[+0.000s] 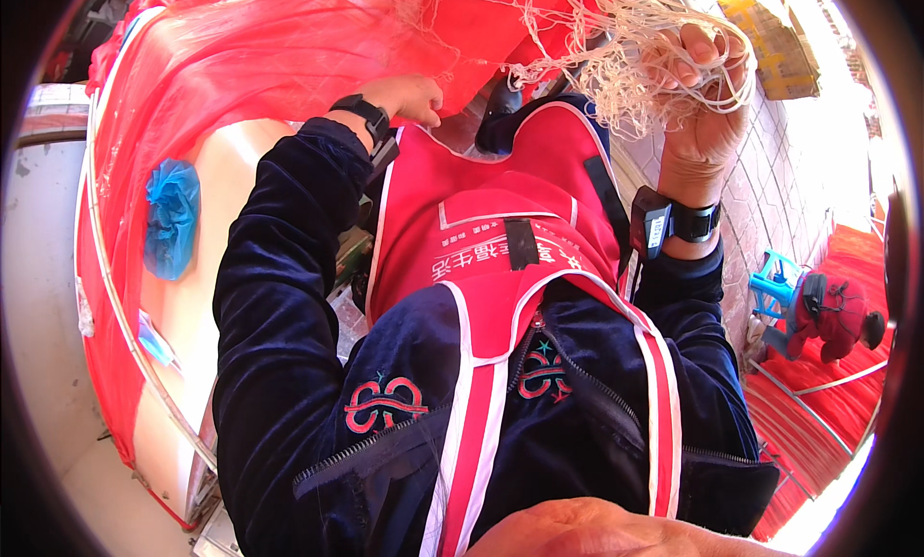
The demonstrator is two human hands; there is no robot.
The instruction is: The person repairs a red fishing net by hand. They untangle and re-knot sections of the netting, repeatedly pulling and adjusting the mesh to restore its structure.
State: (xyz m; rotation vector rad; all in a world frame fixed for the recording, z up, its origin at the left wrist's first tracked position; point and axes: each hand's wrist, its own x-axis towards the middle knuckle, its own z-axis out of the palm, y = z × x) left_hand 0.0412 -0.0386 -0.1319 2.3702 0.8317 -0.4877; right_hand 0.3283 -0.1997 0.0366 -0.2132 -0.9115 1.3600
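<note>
Nearest the camera, a red apron [577,220] covered the person's front over a dark jacket [279,259]. The right wrist carried a black strapped device [654,222]; slack cord dropping onto it could have snagged, in judgement. The left hand [409,100] was loosely curled beside thin strands; whether it gripped one could not be determined. The right hand [707,95] was raised, its fingers bent closed around loops of white netting [616,76], which hung in a tangled bunch from that hand toward the centre. Principal risk: the loops could have tightened into a knot about the fingers, the likely cause being an uneven pull on crossed strands. At the left, red mesh [241,51] lay draped over a pale, smooth surface [231,201], with a blue plastic bag [173,215] there. Beyond the right hand stood a taped carton [770,51] on patterned paving [760,162]; farther off, another person [833,316] in red was beside a blue stool [770,283]
</note>
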